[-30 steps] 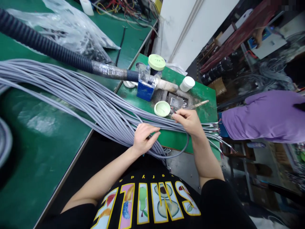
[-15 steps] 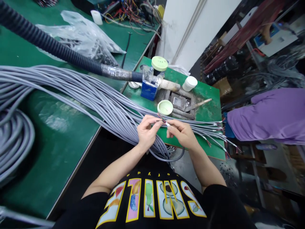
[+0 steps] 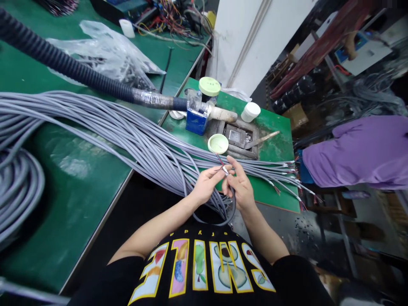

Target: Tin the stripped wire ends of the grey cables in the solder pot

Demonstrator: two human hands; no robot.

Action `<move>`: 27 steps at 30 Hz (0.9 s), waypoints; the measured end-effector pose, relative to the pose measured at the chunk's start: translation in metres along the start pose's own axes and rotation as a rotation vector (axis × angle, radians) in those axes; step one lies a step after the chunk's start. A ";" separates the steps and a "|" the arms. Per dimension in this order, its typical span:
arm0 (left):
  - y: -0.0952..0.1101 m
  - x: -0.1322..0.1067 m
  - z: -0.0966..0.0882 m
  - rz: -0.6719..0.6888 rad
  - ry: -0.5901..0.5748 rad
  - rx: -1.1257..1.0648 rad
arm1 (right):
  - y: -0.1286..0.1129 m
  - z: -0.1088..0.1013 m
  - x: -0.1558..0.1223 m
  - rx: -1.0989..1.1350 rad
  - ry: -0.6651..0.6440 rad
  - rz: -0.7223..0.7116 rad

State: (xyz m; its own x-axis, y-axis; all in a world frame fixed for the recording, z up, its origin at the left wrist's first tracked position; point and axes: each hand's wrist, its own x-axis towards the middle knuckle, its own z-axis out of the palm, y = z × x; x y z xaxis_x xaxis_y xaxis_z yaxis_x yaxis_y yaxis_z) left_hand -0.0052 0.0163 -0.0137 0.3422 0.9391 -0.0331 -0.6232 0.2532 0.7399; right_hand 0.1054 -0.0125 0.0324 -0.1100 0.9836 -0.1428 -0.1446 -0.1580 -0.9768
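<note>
My left hand [image 3: 205, 185] and my right hand [image 3: 238, 185] meet close in front of my chest, both pinched on the stripped end of one grey cable [image 3: 224, 169], where thin red and white wires stick out. The cable loops down below my hands [image 3: 213, 222]. A thick bundle of grey cables [image 3: 121, 131] runs from the left across the green bench to several stripped ends [image 3: 287, 174] at the right.
A pale green lid [image 3: 218, 143], a metal fixture [image 3: 237, 137], a blue box [image 3: 195, 121], two jars [image 3: 250, 111] and a black corrugated hose [image 3: 63, 63] lie on the benches. A plastic bag [image 3: 108, 53] sits far left. A person in purple [image 3: 353, 153] is at the right.
My right hand drew back from the green lid toward my chest with the cable end. My left hand left the bundle and joined it on the wires.
</note>
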 end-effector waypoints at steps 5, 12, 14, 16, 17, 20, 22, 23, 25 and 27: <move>-0.002 -0.005 0.002 -0.154 -0.106 -0.106 | 0.002 -0.011 -0.001 -0.090 -0.096 0.056; 0.001 -0.009 0.002 -0.078 -0.078 0.171 | -0.041 -0.040 0.005 -0.751 0.031 -0.259; 0.003 -0.011 0.006 -0.064 -0.132 0.264 | -0.050 -0.033 0.008 -0.864 0.030 -0.359; 0.005 -0.012 0.009 -0.031 -0.171 0.330 | -0.055 -0.022 0.011 -0.913 0.011 -0.422; 0.005 -0.013 0.010 -0.017 -0.181 0.348 | -0.056 -0.017 0.012 -0.920 0.017 -0.449; 0.006 -0.014 0.010 -0.002 -0.191 0.367 | -0.055 -0.009 0.015 -0.878 0.076 -0.501; 0.006 -0.015 0.008 -0.025 -0.205 0.361 | -0.051 -0.010 0.017 -0.789 0.114 -0.491; 0.006 -0.015 0.007 -0.043 -0.217 0.348 | -0.049 -0.011 0.018 -0.727 0.125 -0.464; 0.006 -0.016 0.007 -0.090 -0.229 0.302 | -0.041 -0.012 0.021 -0.590 0.136 -0.389; 0.005 -0.015 0.007 -0.133 -0.212 0.253 | -0.033 -0.013 0.027 -0.451 0.156 -0.339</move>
State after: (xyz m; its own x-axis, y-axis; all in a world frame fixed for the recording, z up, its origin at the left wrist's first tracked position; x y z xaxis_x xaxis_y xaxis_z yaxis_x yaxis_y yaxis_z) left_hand -0.0085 0.0014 -0.0042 0.5636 0.8258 -0.0197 -0.3787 0.2795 0.8823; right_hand 0.1204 0.0205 0.0589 0.0208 0.9793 0.2015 0.2898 0.1870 -0.9387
